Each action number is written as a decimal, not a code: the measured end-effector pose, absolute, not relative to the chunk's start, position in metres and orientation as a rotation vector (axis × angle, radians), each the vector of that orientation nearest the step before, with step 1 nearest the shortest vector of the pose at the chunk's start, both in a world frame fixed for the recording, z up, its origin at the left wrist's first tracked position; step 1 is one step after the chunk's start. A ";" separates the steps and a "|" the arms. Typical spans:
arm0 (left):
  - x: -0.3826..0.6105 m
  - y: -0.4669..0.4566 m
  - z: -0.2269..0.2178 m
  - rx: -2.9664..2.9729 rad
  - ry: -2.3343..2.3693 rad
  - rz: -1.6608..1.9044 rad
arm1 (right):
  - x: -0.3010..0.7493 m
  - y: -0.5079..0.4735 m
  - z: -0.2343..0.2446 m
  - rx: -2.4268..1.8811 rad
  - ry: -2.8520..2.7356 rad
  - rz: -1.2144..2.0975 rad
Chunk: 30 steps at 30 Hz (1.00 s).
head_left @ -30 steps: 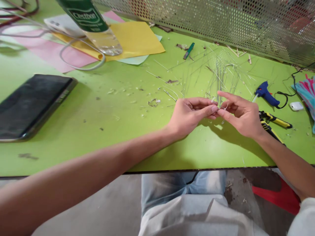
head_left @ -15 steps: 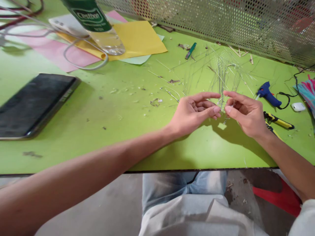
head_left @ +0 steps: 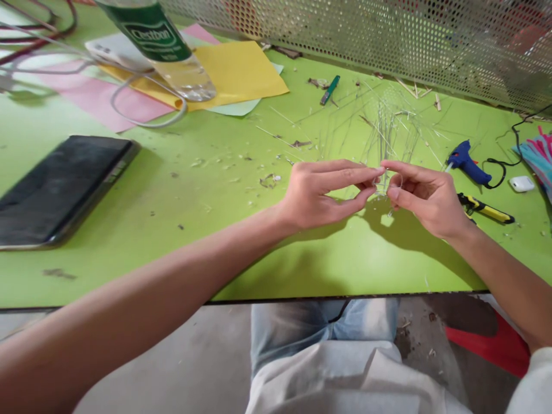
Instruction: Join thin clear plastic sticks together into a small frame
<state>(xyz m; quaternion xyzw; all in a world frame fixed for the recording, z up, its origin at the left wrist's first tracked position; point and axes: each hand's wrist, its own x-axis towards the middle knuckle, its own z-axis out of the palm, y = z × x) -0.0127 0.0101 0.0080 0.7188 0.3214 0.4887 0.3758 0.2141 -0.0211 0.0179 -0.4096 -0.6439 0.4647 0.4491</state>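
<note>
Between my hands is a small piece of bent thin wire (head_left: 382, 187), silvery, with a curved loop near the right fingers. My left hand (head_left: 330, 187) is closed at its left side, thumb below and fingers above. From the right, my right hand (head_left: 425, 192) pinches it with thumb and bent fingers, the index fingertip close to the left fingertips. The wire's exact shape is partly hidden by the fingers. Just beyond, many loose straight wires (head_left: 386, 123) lie scattered on the green table (head_left: 207, 230).
To the right are a blue glue gun (head_left: 468, 164), yellow-black pliers (head_left: 487, 210), a white case (head_left: 521, 184) and pink-blue fuzzy strips (head_left: 539, 155). A green cutter (head_left: 330, 90) lies behind. Leftward are a phone (head_left: 64, 190), a bottle (head_left: 161, 46) and coloured paper (head_left: 241, 72). A perforated metal screen (head_left: 388, 46) borders the back.
My left hand has turned palm-down, and its fingers have closed in on the wire piece. The right hand keeps its pinch, nearly unmoved. The view has shifted slightly.
</note>
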 end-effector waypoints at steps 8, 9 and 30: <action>-0.013 0.008 0.009 1.774 0.796 1.210 | 0.214 -0.025 0.018 -1.015 -1.619 1.126; -0.013 0.008 0.010 1.767 0.798 1.210 | 0.214 -0.025 0.019 -1.017 -1.625 1.107; -0.012 0.006 0.002 1.887 0.825 1.267 | 0.209 -0.031 0.018 -1.020 -1.697 0.935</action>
